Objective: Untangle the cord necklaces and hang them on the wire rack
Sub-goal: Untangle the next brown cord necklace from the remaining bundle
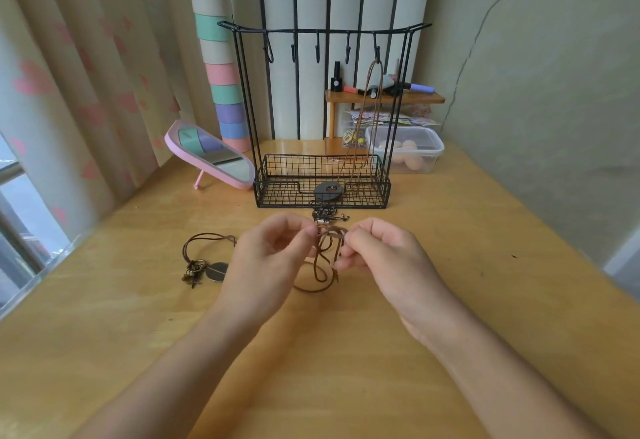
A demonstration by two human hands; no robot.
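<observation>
Brown cord necklace (318, 258) is what you are holding: your left hand (273, 258) and right hand (384, 258) each pinch it between thumb and forefinger tips, the other fingers curled in, just above the wooden table (485, 265) and in front of the wire rack (325, 30). Its loops trail from the pinch back toward you and rest on the table, so its long axis runs far to near. The knot between your fingertips is too bunched to follow strand by strand, and a small beaded piece (325, 215) just beyond it is blurred. A hung necklace (376, 63) drops upright from the rack's rightmost hook into the basket, near a dark disc pendant (328, 191) at the front wall. A second loose necklace (216, 270) lies coiled left of your left hand, one end hidden behind it. The white mark on the black bottle (336, 78) is too small to read
</observation>
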